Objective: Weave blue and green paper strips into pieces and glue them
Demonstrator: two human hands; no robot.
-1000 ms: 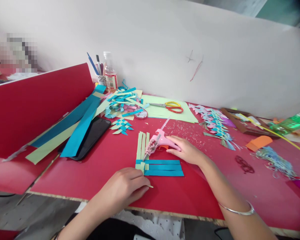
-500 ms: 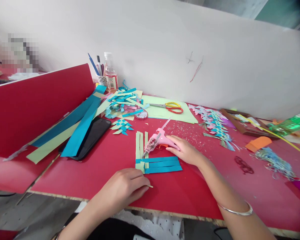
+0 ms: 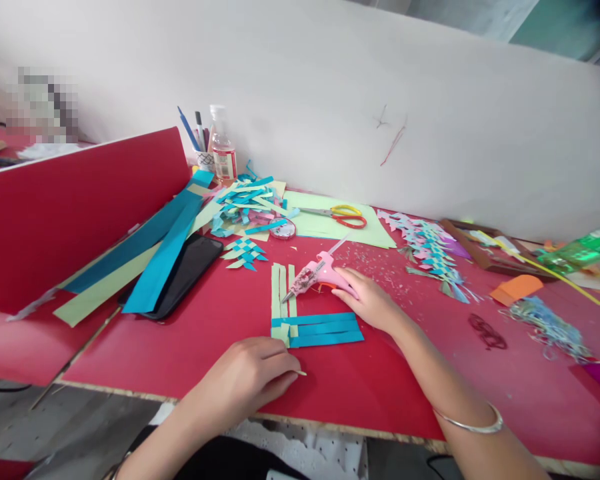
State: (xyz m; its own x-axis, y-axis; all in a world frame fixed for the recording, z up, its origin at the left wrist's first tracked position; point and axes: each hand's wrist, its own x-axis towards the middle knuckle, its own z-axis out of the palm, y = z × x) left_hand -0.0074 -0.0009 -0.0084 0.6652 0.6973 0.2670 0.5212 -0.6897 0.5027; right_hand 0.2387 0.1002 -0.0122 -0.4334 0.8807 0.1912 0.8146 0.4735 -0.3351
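My right hand [image 3: 367, 297] is wrapped round the handle of a pink hot glue gun [image 3: 314, 273], a clear glue stick poking from its back end. The gun's nozzle points down and left, just over the upright pale green strips of a part-woven paper piece [image 3: 325, 328]. Blue strips of that piece run to the right, crossing the green ones at its lower left corner. Close below that corner, my left hand [image 3: 263, 373] is closed with a thin, light-coloured stick [image 3: 301, 373] between thumb and fingers. Its fingertips rest near the table surface.
A black phone [image 3: 193, 273] lies left under long paper strips [image 3: 167, 250]. Behind are a heap of paper scraps [image 3: 245, 207], a small woven fish shape [image 3: 245, 252], scissors [image 3: 347, 215] on green paper, and a bottle [image 3: 223, 150]. Woven tassels [image 3: 433, 250] and a green bottle [image 3: 587, 247] lie right.
The glue gun in my right hand has shifted slightly up and left, its nozzle now a little higher over the green strips. My left hand is practically unmoved.
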